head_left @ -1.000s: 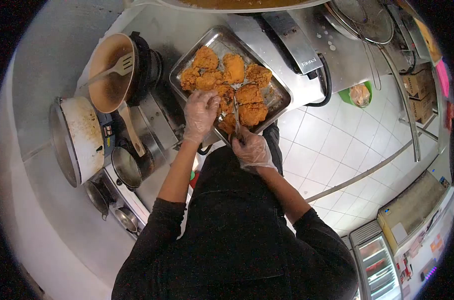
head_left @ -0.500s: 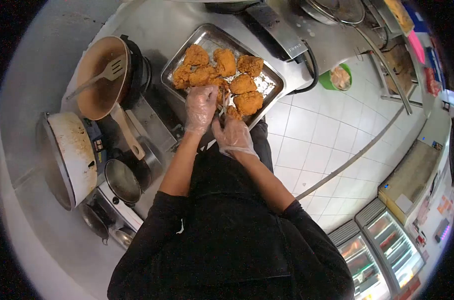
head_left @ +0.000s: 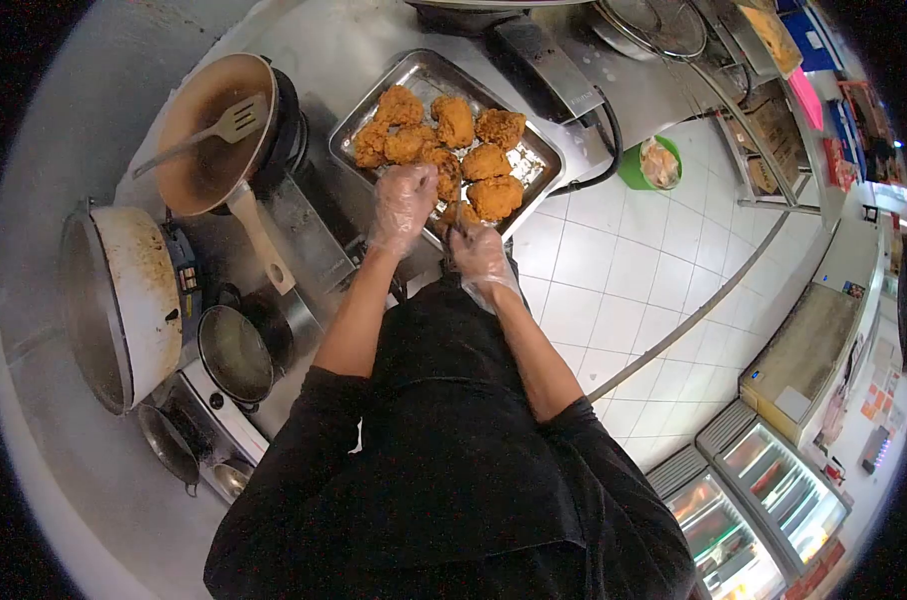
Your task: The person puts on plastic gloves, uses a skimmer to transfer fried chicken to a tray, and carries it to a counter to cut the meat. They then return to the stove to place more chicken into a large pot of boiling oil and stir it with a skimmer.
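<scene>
Several pieces of golden-brown fried chicken point(head_left: 495, 198) lie on a rectangular metal tray point(head_left: 545, 150). My left hand point(head_left: 406, 208), in a clear plastic glove, is closed over the tray's near left edge, beside a darker piece of chicken. What its fingers hold, if anything, is hidden. My right hand point(head_left: 484, 262), gloved likewise, is at the tray's near corner, its fingers curled together against a small chicken piece point(head_left: 461, 213). Something narrow and dark shows at those fingertips, too small to name.
Left of the tray, a brown frying pan point(head_left: 199, 110) holds a slotted spatula point(head_left: 236, 122). Below it stand a large stained pot point(head_left: 139, 300) and a small dark pan point(head_left: 236, 352). A green bin point(head_left: 654, 163) is on the tiled floor, with glass-door fridges point(head_left: 754, 490) at lower right.
My right hand has shifted slightly right and its fingers have curled in at the tray's corner. My left hand stays closed in nearly the same place. The whole view has shifted a little.
</scene>
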### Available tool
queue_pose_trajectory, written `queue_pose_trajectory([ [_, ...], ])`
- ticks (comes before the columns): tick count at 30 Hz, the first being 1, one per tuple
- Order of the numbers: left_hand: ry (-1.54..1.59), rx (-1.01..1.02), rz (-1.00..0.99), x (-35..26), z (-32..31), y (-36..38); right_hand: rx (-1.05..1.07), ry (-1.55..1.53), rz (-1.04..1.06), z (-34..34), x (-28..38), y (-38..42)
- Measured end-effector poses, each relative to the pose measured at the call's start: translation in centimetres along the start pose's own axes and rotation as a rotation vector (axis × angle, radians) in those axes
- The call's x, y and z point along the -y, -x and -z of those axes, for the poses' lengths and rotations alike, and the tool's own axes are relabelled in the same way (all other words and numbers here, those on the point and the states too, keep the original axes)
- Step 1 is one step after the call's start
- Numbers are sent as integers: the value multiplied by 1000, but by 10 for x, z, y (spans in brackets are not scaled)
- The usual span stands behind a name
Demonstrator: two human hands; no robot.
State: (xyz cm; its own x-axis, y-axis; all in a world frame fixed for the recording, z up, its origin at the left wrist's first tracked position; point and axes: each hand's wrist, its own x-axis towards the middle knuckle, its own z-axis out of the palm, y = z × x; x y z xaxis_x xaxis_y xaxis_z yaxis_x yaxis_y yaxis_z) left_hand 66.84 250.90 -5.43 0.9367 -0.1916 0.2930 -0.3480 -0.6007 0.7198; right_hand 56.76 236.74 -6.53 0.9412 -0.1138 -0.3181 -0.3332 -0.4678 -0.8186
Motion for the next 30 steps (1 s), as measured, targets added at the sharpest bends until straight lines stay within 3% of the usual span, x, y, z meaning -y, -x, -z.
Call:
queue_pose_trajectory([
  [4, -93, -36, -14, 3, 2, 5, -24, -156, -154, 3, 16, 24],
  [7, -107, -76, -40, 9, -4, 7, -101, 52, -22, -1, 23, 24],
  [10, -120, -62, -51, 5, -5, 2, -104, 74, 30, -6, 21, 17],
  [19, -80, 10, -92, 11, -10, -5, -1, 197, 10, -2, 44, 8],
  [20, -67, -11, -109, 8, -8, -6, -2, 178, 4, -4, 42, 7],
  [23, 26, 116, 81, 0, -2, -9, -4, 176, 35, -18, 25, 1],
  [25, 11, 99, 43, 0, -1, -9, -12, 245, 120, -41, -10, -6],
  [28, 19, 50, -15, 4, -1, -8, -181, 199, 112, -40, -12, 6],
  [30, 32, 30, -21, 0, 2, -7, -114, 45, -70, -27, 4, 16],
])
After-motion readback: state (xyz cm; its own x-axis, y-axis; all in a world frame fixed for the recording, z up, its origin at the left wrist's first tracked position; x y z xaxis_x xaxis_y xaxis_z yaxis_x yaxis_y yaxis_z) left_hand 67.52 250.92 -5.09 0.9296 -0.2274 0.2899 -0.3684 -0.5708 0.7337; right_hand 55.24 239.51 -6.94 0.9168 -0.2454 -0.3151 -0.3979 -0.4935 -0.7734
